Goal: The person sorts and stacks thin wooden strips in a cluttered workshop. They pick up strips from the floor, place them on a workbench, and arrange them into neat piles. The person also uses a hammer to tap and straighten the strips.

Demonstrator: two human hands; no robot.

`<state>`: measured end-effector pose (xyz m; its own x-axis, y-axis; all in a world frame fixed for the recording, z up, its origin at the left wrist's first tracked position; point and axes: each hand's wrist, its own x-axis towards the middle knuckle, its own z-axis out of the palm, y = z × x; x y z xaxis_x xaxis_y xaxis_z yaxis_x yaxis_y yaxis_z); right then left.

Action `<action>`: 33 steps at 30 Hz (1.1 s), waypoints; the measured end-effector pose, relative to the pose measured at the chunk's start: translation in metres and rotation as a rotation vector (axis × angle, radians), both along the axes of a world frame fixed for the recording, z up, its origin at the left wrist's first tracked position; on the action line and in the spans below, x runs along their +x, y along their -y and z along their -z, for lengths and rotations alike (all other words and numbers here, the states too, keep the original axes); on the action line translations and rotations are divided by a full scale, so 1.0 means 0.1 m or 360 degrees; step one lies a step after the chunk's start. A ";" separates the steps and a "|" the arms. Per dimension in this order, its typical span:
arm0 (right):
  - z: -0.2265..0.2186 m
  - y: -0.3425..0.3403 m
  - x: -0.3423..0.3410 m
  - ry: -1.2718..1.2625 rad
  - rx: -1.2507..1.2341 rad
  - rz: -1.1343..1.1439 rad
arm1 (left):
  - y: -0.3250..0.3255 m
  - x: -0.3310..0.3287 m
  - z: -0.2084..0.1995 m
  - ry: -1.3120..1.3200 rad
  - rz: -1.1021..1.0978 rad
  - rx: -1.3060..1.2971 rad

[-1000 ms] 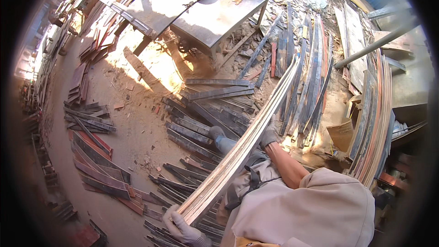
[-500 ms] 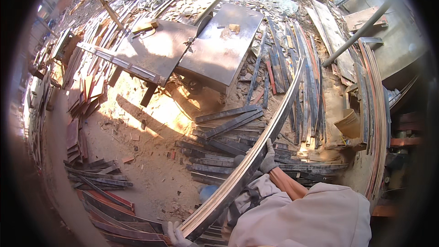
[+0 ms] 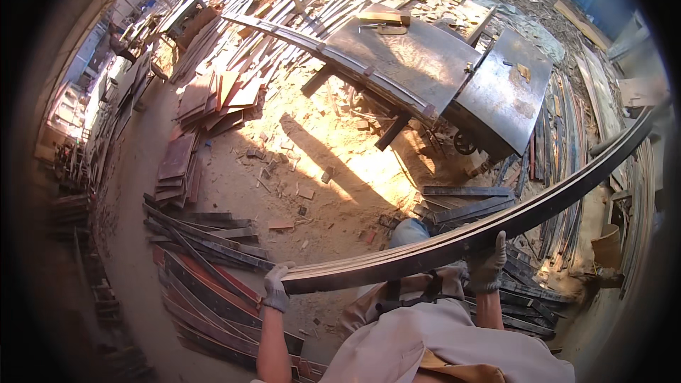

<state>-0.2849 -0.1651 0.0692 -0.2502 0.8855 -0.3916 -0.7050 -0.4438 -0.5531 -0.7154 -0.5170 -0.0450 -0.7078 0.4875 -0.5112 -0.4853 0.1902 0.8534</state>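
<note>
Sawdust-strewn dirt floor (image 3: 234, 191) bears stacked dark boards (image 3: 206, 276), wood scraps (image 3: 305, 191) and a metal saw table (image 3: 425, 64).

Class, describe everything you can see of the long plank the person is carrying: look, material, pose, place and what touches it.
The long plank looks like a thin stack of wooden boards with dark faces and paler layered edges. It is held roughly level in front of the person, above the sawdust-covered ground, running from lower left up to the right edge; the lens bends it. The gloved left hand cups its near end, and the gloved right hand grips it further along.
</note>
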 end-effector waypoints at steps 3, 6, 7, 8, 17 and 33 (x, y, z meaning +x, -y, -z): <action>-0.17 -0.32 -0.21 0.0217 0.0121 0.0343 | -0.05 -0.90 0.06 -0.0068 0.0218 -0.0159; 0.11 -0.73 -0.77 0.0541 0.0007 0.0584 | -0.58 -1.95 0.17 -0.0363 0.0622 -0.0152; 0.27 -0.83 -1.06 0.0474 -0.0006 0.0584 | -0.82 -2.36 0.22 -0.0122 0.0490 -0.0086; 0.43 -0.94 -1.38 0.0440 -0.0159 0.0616 | -1.04 -2.78 0.23 -0.0214 0.0525 -0.0160; 0.91 -2.34 -4.17 0.0259 -0.0467 0.0808 | -3.04 -5.56 -0.80 -0.0089 0.0357 -0.0534; 1.23 -4.89 -7.24 0.0769 -0.0693 0.1607 | -7.64 -9.52 -0.05 -0.0646 0.1046 -0.0080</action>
